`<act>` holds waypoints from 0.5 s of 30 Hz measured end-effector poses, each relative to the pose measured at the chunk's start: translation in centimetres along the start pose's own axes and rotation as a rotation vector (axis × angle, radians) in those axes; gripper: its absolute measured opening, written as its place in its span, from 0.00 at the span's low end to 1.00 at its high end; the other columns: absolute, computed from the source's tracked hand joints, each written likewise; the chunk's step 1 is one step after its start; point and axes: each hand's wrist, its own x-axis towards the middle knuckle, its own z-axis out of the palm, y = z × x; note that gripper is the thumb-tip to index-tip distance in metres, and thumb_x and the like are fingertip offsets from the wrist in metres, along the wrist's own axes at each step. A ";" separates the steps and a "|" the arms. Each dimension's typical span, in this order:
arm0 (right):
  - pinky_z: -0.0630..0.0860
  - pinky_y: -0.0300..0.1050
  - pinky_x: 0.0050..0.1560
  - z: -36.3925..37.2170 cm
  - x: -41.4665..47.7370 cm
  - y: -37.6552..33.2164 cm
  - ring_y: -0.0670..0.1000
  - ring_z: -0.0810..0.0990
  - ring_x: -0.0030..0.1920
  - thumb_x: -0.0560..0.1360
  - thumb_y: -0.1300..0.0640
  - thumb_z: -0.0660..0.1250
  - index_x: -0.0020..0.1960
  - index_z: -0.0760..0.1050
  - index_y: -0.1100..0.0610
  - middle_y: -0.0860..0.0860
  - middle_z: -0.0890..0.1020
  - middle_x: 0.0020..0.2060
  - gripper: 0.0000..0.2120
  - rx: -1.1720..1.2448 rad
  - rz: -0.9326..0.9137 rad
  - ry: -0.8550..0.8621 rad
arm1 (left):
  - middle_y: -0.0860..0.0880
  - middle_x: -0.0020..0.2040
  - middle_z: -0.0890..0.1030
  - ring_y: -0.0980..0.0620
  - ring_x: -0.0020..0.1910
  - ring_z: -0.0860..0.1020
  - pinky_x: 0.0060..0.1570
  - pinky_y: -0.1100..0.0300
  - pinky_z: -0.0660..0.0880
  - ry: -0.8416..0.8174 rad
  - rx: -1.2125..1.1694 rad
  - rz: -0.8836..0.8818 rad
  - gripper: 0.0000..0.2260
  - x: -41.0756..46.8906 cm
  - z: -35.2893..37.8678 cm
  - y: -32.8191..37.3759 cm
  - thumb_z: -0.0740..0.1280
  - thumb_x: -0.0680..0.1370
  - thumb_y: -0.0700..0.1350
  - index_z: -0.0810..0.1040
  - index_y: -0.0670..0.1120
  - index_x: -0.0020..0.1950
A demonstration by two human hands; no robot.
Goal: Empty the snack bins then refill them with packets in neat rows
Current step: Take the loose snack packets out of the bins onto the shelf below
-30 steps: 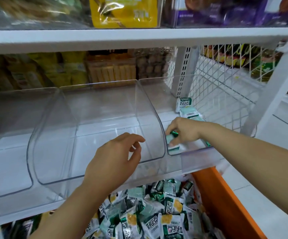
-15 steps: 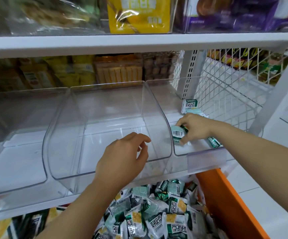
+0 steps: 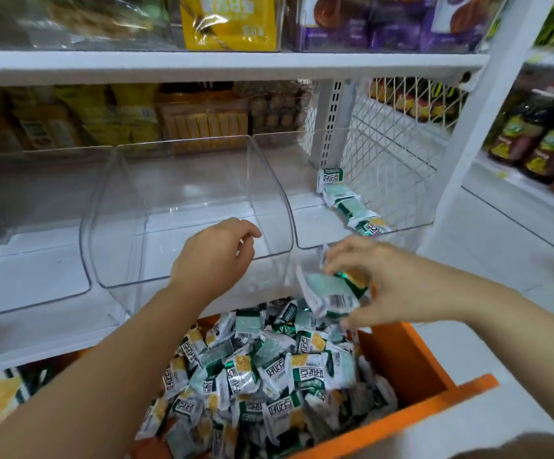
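Note:
Three clear plastic bins stand side by side on the white shelf. The middle bin [image 3: 176, 207] holds nothing. The right bin [image 3: 401, 180] holds a short row of green-and-white snack packets [image 3: 348, 202] along its right wall. My left hand [image 3: 216, 256] hovers loosely curled at the middle bin's front rim and holds nothing. My right hand [image 3: 378, 279] pinches a couple of packets [image 3: 333, 294] in front of the right bin, above the orange crate [image 3: 411, 369] heaped with the same packets [image 3: 269, 369].
The left bin [image 3: 30, 233] has nothing in it. Yellow and purple packages fill the upper shelf [image 3: 229, 64]. Boxed snacks stand behind the bins. A white wire mesh panel [image 3: 385, 154] and a white upright [image 3: 477, 127] close the right side. Bottles sit on a shelf at far right.
My right hand has drawn back out of the right bin with packets and now holds them over the crate. My left hand has stayed at the middle bin's rim.

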 end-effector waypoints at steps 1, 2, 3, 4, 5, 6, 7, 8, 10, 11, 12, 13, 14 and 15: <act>0.67 0.41 0.65 1.4 -0.2 0.2 0.45 0.68 0.63 0.64 0.44 0.77 0.64 0.73 0.47 0.45 0.69 0.62 0.31 -0.009 0.015 -0.045 | 0.55 0.53 0.79 0.54 0.46 0.77 0.44 0.59 0.71 -0.008 -0.005 -0.001 0.10 0.0 -0.1 0.0 0.60 0.81 0.44 0.78 0.52 0.59; 0.67 0.43 0.65 2.7 -0.4 0.2 0.46 0.68 0.63 0.64 0.44 0.77 0.64 0.73 0.46 0.45 0.69 0.61 0.30 0.007 0.025 -0.081 | 0.55 0.53 0.79 0.55 0.46 0.76 0.44 0.58 0.72 -0.011 -0.012 0.001 0.10 -0.1 -0.2 0.1 0.60 0.81 0.45 0.78 0.52 0.58; 0.68 0.43 0.65 3.6 -0.5 0.3 0.47 0.69 0.63 0.65 0.45 0.76 0.63 0.73 0.44 0.45 0.69 0.61 0.28 0.043 0.033 -0.105 | 0.56 0.52 0.78 0.56 0.46 0.76 0.45 0.58 0.72 -0.007 -0.021 0.005 0.10 -0.1 -0.2 0.1 0.60 0.80 0.44 0.78 0.52 0.58; 0.68 0.42 0.64 4.2 -0.6 0.3 0.46 0.69 0.63 0.67 0.46 0.76 0.63 0.73 0.43 0.45 0.69 0.61 0.26 0.078 0.042 -0.112 | 0.57 0.51 0.78 0.57 0.46 0.75 0.44 0.58 0.72 0.007 -0.035 0.011 0.10 -0.2 -0.3 0.1 0.61 0.80 0.44 0.78 0.52 0.57; 0.67 0.39 0.64 4.6 -0.6 0.5 0.45 0.70 0.63 0.68 0.47 0.75 0.64 0.73 0.43 0.44 0.69 0.62 0.25 0.096 0.051 -0.109 | 0.58 0.51 0.78 0.58 0.46 0.75 0.44 0.58 0.71 0.025 -0.051 0.020 0.09 -0.3 -0.3 0.2 0.61 0.80 0.43 0.79 0.52 0.56; 0.66 0.37 0.63 4.6 -0.7 0.7 0.43 0.69 0.63 0.69 0.48 0.74 0.64 0.72 0.42 0.44 0.70 0.62 0.24 0.108 0.063 -0.095 | 0.58 0.50 0.78 0.58 0.46 0.75 0.43 0.59 0.70 0.047 -0.067 0.034 0.09 -0.3 -0.4 0.3 0.62 0.80 0.43 0.79 0.52 0.56; 0.65 0.35 0.63 4.4 -0.7 1.0 0.42 0.70 0.62 0.70 0.48 0.74 0.63 0.73 0.42 0.43 0.71 0.62 0.23 0.129 0.077 -0.064 | 0.59 0.49 0.77 0.59 0.46 0.75 0.43 0.59 0.71 0.067 -0.082 0.052 0.09 -0.3 -0.6 0.5 0.62 0.79 0.42 0.79 0.52 0.55; 0.67 0.36 0.62 4.1 -0.7 1.4 0.41 0.71 0.60 0.70 0.49 0.73 0.61 0.74 0.41 0.43 0.73 0.60 0.21 0.167 0.095 -0.010 | 0.59 0.48 0.77 0.59 0.46 0.75 0.44 0.58 0.72 0.088 -0.097 0.076 0.09 -0.1 -0.7 0.9 0.63 0.79 0.42 0.80 0.51 0.54; 0.72 0.41 0.58 3.0 -0.6 2.4 0.42 0.75 0.56 0.71 0.52 0.73 0.55 0.76 0.42 0.43 0.77 0.55 0.15 0.292 0.158 0.166 | 0.60 0.47 0.76 0.59 0.46 0.75 0.47 0.58 0.74 0.134 -0.122 0.132 0.09 0.4 -1.1 2.0 0.63 0.79 0.40 0.80 0.51 0.54; 0.74 0.40 0.54 2.3 -0.6 3.1 0.42 0.76 0.53 0.72 0.55 0.73 0.52 0.77 0.44 0.43 0.79 0.53 0.12 0.371 0.193 0.284 | 0.60 0.47 0.76 0.59 0.46 0.75 0.48 0.59 0.74 0.159 -0.129 0.169 0.09 0.8 -1.3 2.8 0.64 0.78 0.40 0.80 0.50 0.53; 0.74 0.37 0.49 1.8 -0.6 3.9 0.43 0.78 0.49 0.72 0.58 0.72 0.49 0.78 0.46 0.43 0.80 0.50 0.09 0.446 0.227 0.422 | 0.60 0.46 0.76 0.60 0.46 0.74 0.48 0.60 0.73 0.184 -0.135 0.209 0.09 1.3 -1.5 3.7 0.64 0.78 0.39 0.81 0.49 0.53; 0.72 0.33 0.45 1.3 -0.6 4.7 0.44 0.78 0.45 0.73 0.59 0.71 0.46 0.78 0.47 0.43 0.81 0.47 0.08 0.505 0.263 0.575 | 0.60 0.46 0.76 0.62 0.45 0.74 0.49 0.62 0.72 0.200 -0.142 0.249 0.09 1.9 -1.6 4.7 0.64 0.78 0.39 0.81 0.49 0.53; 0.71 0.29 0.41 0.9 -0.6 5.5 0.45 0.78 0.42 0.73 0.61 0.71 0.44 0.78 0.48 0.44 0.82 0.44 0.07 0.534 0.309 0.735 | 0.60 0.46 0.76 0.62 0.45 0.73 0.49 0.65 0.71 0.204 -0.153 0.290 0.08 2.6 -1.6 5.8 0.64 0.78 0.39 0.81 0.49 0.53; 0.70 0.28 0.40 0.8 -0.6 6.6 0.45 0.78 0.40 0.73 0.61 0.70 0.44 0.78 0.50 0.45 0.81 0.42 0.07 0.539 0.366 0.878 | 0.59 0.46 0.76 0.62 0.45 0.73 0.49 0.67 0.71 0.194 -0.167 0.329 0.08 3.5 -1.5 6.9 0.64 0.78 0.39 0.81 0.48 0.53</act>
